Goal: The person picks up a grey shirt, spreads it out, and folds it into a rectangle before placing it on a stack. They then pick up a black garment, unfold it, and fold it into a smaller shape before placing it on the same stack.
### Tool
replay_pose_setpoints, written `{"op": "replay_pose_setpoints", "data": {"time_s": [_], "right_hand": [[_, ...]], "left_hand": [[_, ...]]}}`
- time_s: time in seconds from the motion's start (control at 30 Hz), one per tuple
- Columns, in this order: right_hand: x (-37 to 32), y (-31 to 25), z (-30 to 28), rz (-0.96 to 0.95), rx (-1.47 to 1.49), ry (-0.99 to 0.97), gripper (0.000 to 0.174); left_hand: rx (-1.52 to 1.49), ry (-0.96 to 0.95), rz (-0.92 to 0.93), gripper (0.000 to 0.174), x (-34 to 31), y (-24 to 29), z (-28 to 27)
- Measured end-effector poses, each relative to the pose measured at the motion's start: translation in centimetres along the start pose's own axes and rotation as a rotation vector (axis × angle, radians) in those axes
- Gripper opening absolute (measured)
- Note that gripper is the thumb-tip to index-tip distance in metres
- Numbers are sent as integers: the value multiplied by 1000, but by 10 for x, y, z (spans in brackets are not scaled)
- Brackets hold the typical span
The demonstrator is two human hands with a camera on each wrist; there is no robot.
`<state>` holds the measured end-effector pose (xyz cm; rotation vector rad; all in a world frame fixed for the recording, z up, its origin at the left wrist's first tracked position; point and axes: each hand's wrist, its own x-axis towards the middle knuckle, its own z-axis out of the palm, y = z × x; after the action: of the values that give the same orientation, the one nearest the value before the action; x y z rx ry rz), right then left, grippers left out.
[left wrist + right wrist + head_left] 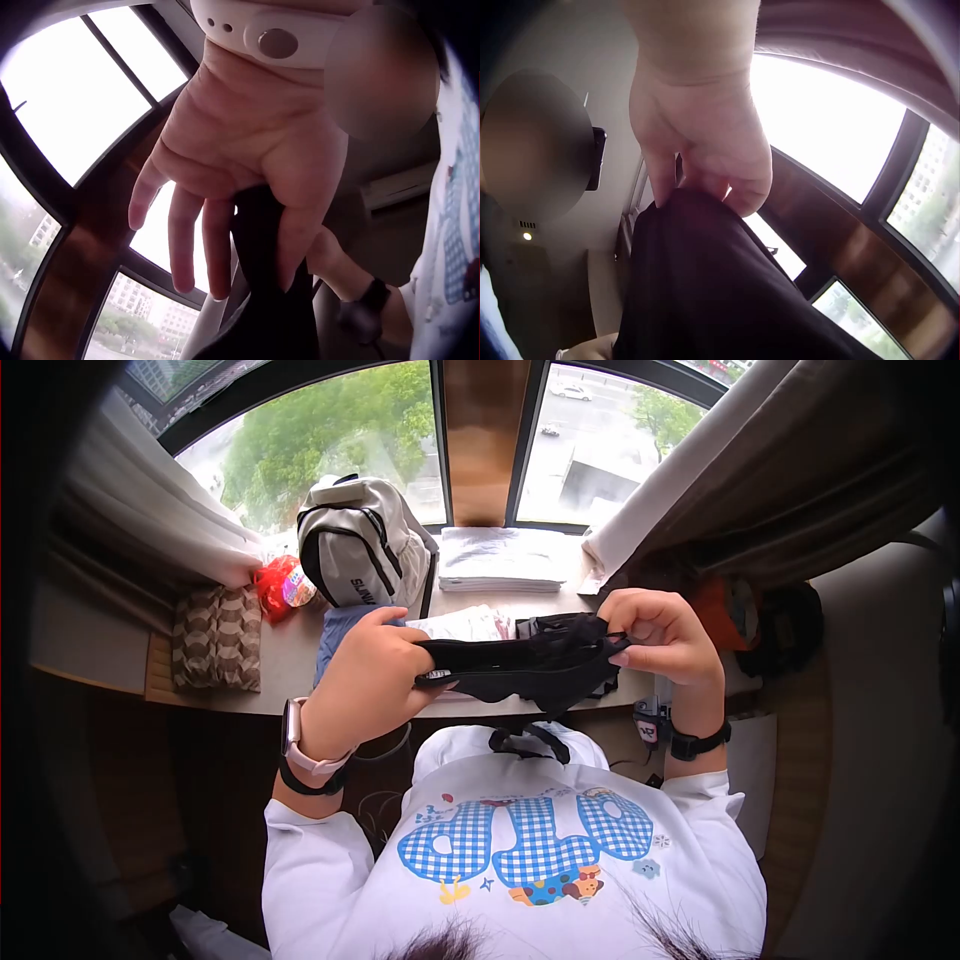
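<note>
A black cloth garment (520, 672) with a small white label near its left end is stretched between my two hands. My left hand (372, 672) pinches its left end. In the left wrist view the thumb and index finger grip the black cloth (262, 247), and the other fingers (180, 247) point downward. My right hand (665, 638) pinches the right end at its upper edge. The right wrist view shows the fingers curled at the top of the dark cloth (697, 277), which hangs below and hides the fingertips. Behind the garment lie folded patterned clothes (465, 623), partly covered by it.
A white and black backpack (350, 540) stands by the window, with a stack of folded white cloth (500, 558) beside it. To the left are a red plastic bag (272, 590) and a brown patterned cushion (215, 638). Blue cloth (338, 632) lies behind my left hand.
</note>
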<state>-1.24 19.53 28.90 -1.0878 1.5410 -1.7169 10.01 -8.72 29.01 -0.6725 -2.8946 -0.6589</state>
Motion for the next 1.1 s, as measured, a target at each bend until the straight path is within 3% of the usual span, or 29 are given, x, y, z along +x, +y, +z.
{"op": "replay_pose_setpoints", "data": {"time_s": [0.03,0.13,0.27,0.4,0.43,0.47,0.53,0.63,0.73,0.83,0.87,0.93,1.03,1.1], "right_hand": [[1,4,2,-9,31,0,13],[0,14,8,29,120,29,16],[2,23,19,-18,129,141,16],[16,24,41,-42,85,120,16],[20,25,47,-38,81,126,16],[24,26,51,-33,77,130,16],[28,28,54,-18,92,117,15],[29,29,53,-12,146,135,11],[25,32,51,31,190,157,11],[22,40,44,-111,-169,2,17],[20,47,45,-101,-165,-13,22],[14,66,43,-154,-187,-40,21],[4,86,38,84,-155,-144,20],[-3,96,43,170,151,-29,29]], "left_hand": [[-12,39,41,18,3,2,-5],[19,-97,50,21,6,5,-22],[63,-267,-167,32,3,7,-42],[-168,297,-62,57,18,33,-24],[-144,263,-16,68,20,35,-12],[-130,253,-47,54,24,42,-2],[-460,34,-110,36,32,33,18],[-513,-6,-25,21,36,26,23],[-579,50,-37,18,34,30,27],[-553,236,37,15,33,32,27],[-542,298,63,14,33,32,27],[-448,369,215,18,35,27,23],[-188,397,408,21,39,25,12],[-103,374,435,20,40,29,6]]}}
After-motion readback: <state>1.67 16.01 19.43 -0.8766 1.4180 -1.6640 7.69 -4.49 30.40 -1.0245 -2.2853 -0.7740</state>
